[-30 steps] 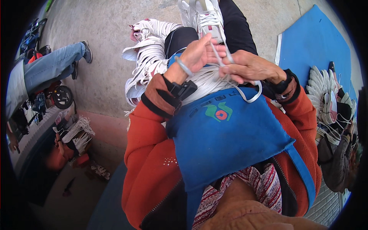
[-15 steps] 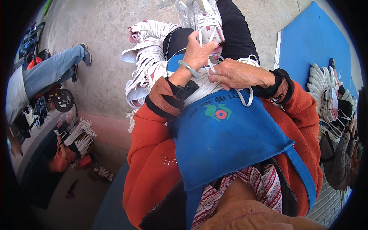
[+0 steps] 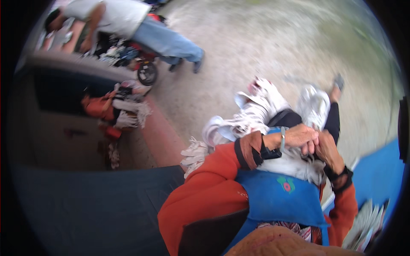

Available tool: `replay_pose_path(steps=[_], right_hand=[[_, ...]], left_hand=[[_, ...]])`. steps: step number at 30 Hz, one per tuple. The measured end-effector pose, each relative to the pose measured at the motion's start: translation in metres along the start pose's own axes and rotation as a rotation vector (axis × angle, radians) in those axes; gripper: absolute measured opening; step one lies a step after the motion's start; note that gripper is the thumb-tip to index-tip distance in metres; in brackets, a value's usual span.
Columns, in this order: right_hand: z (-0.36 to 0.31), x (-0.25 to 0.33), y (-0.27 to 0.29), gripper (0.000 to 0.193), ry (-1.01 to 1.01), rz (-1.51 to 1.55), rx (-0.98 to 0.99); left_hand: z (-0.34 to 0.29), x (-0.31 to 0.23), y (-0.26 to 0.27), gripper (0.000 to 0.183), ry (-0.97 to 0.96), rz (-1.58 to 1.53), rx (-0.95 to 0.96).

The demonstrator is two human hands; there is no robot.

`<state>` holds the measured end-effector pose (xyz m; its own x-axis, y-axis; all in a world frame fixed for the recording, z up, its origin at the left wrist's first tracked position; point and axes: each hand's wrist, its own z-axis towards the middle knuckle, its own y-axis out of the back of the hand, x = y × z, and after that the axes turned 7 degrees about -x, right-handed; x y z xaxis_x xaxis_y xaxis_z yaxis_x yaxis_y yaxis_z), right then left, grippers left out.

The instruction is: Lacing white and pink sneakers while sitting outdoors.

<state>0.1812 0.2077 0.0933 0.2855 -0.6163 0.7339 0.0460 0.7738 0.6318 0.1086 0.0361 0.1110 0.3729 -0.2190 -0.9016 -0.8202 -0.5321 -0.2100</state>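
My left hand (image 3: pixel 300 136) and my right hand (image 3: pixel 328 147) meet over my lap, fingers bent and close together. What they pinch is hidden and smeared by motion. Just beyond them lies a white sneaker (image 3: pixel 314 106), its near end by my fingers. A blurred heap of white shoe uppers and laces (image 3: pixel 252 116) spreads across my left leg. More white laces (image 3: pixel 294 164) lie between my wrists and my blue apron (image 3: pixel 282 200).
Farther left, a person in a white top and jeans (image 3: pixel 168 40) leans beside a parked vehicle's wheel (image 3: pixel 147 73). Another person in orange (image 3: pixel 97 104) sits with white laces (image 3: pixel 130 113). A blue board (image 3: pixel 380 170) and stacked shoe pieces (image 3: pixel 365 224) are at right.
The view has swung left, so my lap and hands appear farther right. My hands have drawn together; the white laces seen between them before no longer show clearly. The person in jeans shows more fully.
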Motion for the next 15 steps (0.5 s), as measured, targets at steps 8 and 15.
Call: replay_pose_path(steps=[8,15], right_hand=[[0.012,0.006,0.090,0.031,-0.405,0.466,-0.195],[-0.022,-0.081,0.170,0.031,-0.345,0.695,-0.845]], left_hand=[[-0.089,-0.058,0.117,0.029,-0.332,-0.637,-0.070],[-0.168,-0.117,0.132,0.024,-0.528,-0.336,-0.471]])
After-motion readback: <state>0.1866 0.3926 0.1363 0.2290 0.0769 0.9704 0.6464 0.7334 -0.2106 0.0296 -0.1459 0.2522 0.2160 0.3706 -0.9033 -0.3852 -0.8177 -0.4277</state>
